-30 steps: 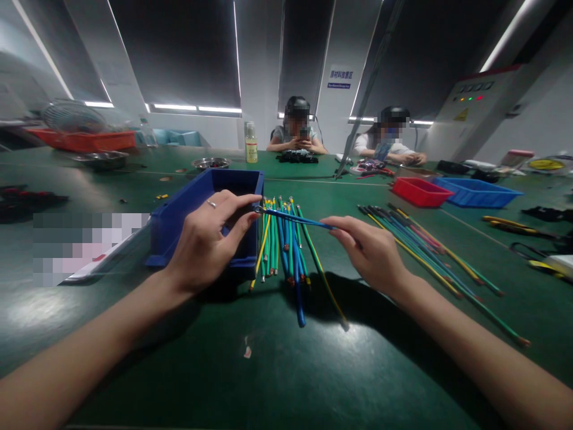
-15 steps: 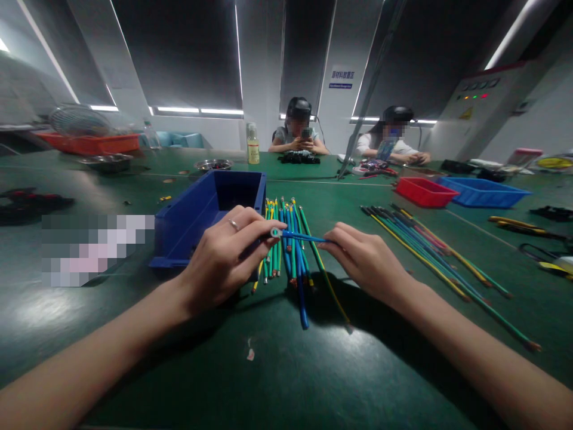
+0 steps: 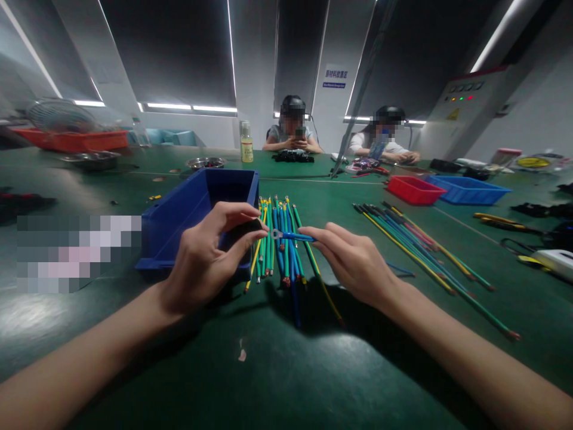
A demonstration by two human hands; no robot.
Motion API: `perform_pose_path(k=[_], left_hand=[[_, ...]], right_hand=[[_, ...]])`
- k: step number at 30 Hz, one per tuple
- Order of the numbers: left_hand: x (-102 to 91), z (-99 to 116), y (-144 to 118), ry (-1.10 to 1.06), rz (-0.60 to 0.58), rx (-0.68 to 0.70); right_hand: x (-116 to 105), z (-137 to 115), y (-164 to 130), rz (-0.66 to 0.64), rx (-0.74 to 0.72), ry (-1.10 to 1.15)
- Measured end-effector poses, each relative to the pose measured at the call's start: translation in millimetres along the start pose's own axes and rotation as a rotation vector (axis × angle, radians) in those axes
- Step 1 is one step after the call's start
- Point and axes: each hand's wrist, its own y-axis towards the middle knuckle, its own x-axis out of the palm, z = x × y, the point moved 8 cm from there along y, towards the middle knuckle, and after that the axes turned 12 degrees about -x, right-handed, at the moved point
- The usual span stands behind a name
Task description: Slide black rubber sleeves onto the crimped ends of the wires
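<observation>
A short blue cable (image 3: pixel 298 237) with a silver ring terminal (image 3: pixel 276 235) on its left end is pinched between the fingers and thumb of my right hand (image 3: pixel 356 257). The cable is held level over the table. Just left of the ring terminal is my left hand (image 3: pixel 206 257), its thumb and fingers curved and a little apart, holding nothing I can make out. Beneath both hands lies a bunch of green, blue and yellow-green cables (image 3: pixel 268 245) with metal ends. A deep blue bin (image 3: pixel 168 221) stands behind my left hand.
More cables (image 3: pixel 421 251) lie in a spread row on the green table (image 3: pixel 277 382) to the right. Farther back are a red tray (image 3: pixel 414 190) and a blue tray (image 3: pixel 470 190). A bottle (image 3: pixel 246 143) stands near two seated people across the table.
My left fingers have come off the ring terminal and spread slightly, moving left. The blue cable stays in my right hand, which grips it closer to the terminal. The view has shifted a little.
</observation>
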Motion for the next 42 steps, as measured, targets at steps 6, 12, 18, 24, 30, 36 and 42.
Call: perform_pose_path(k=[6, 12, 18, 24, 30, 36, 42], left_hand=[[5.4, 6.5, -2.1, 0.075, -0.048, 0.091], [7.5, 17.9, -5.6, 0.183, -0.058, 0.221], [14.0, 22.9, -9.6, 0.291, -0.091, 0.332], [16.6, 21.6, -10.1, 0.312, -0.141, 0.357], [22.0, 18.5, -9.2, 0.327, -0.214, 0.383], [22.5, 19.5, -9.1, 0.331, -0.206, 0.377], [25.3, 22.0, -14.2, 0.373, -0.197, 0.433]], right_hand=[[-3.4, 1.2, 0.8, 0.040, 0.016, -0.031], [-0.2, -1.4, 1.6, -0.009, -0.008, -0.094], [2.5, -11.0, 2.1, -0.031, -0.087, -0.121], [4.8, -9.7, 0.9, -0.039, -0.069, -0.061], [6.3, -8.6, -1.1, -0.045, -0.110, -0.094], [-5.9, -17.9, -1.0, 0.030, -0.239, -0.261], [4.3, -23.8, 1.7, -0.021, -0.229, -0.191]])
